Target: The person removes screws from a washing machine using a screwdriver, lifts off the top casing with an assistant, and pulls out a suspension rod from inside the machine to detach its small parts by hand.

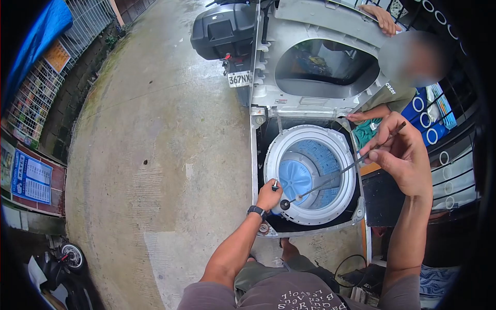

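Note:
My right hand (400,155) is raised over the right side of an open top-load washing machine (360,206). Between its fingers I pinch a long thin suspension rod (330,179), which slants down to the left across the tub. A black round end piece (285,205) sits at the rod's lower end, close to my left hand (269,195). That hand is closed at the left front of the tub rim (269,165), and a small shiny metal piece shows above its fingers; its kind is unclear. Inside the tub lies a blue pulsator (295,177).
The machine's top cover (320,98) stands tilted up at the back, a co-worker's hand (382,18) on its edge. The co-worker's other hand (356,118) is near its hinge side. A motorcycle with a black box (225,32) stands behind. Barred grilles line the right.

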The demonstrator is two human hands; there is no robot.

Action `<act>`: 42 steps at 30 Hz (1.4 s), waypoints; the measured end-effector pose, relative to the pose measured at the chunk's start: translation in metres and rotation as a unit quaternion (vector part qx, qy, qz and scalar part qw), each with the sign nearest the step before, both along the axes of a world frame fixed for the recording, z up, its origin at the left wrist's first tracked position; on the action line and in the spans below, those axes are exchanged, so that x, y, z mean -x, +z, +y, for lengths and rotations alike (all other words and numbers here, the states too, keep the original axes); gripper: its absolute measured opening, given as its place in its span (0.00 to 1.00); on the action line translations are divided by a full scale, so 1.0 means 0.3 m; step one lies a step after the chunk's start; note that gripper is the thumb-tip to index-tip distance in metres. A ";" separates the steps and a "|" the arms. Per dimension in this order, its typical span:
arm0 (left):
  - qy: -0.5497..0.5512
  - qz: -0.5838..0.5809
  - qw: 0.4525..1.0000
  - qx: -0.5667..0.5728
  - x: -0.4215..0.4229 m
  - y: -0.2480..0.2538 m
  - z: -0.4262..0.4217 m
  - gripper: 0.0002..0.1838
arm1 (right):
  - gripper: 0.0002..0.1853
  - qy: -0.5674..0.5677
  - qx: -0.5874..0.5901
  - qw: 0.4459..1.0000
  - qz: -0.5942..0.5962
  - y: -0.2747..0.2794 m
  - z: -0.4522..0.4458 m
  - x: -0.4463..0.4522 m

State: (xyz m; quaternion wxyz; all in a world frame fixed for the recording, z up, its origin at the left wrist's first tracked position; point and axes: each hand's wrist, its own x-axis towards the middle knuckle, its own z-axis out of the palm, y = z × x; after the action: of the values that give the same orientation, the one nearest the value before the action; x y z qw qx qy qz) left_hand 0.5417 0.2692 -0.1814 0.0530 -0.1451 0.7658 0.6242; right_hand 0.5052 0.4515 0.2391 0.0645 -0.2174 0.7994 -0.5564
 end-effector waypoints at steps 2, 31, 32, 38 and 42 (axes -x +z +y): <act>0.009 -0.024 0.999 -0.047 -0.027 -0.002 0.001 0.08 | 0.14 0.018 0.029 0.999 0.025 0.017 -0.004 0.007; 0.040 0.103 0.986 0.128 -0.058 -0.087 0.047 0.22 | 0.11 0.084 0.066 0.994 0.026 -0.311 0.149 0.386; 0.042 0.100 0.986 0.126 -0.062 -0.086 0.049 0.22 | 0.11 0.094 0.071 0.993 0.018 -0.327 0.156 0.394; 0.049 0.070 0.981 0.172 -0.057 -0.101 0.064 0.22 | 0.11 0.112 0.067 0.991 -0.006 -0.395 0.202 0.453; 0.048 0.053 0.982 0.175 -0.048 -0.120 0.061 0.23 | 0.11 0.116 0.071 0.991 -0.014 -0.452 0.228 0.472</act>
State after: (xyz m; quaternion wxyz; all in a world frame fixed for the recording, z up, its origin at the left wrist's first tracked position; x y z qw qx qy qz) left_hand 0.5560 0.2876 -0.2173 -0.0441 -0.1555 0.8570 0.4894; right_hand 0.3635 0.5199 0.1035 0.1247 -0.3050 0.7264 -0.6032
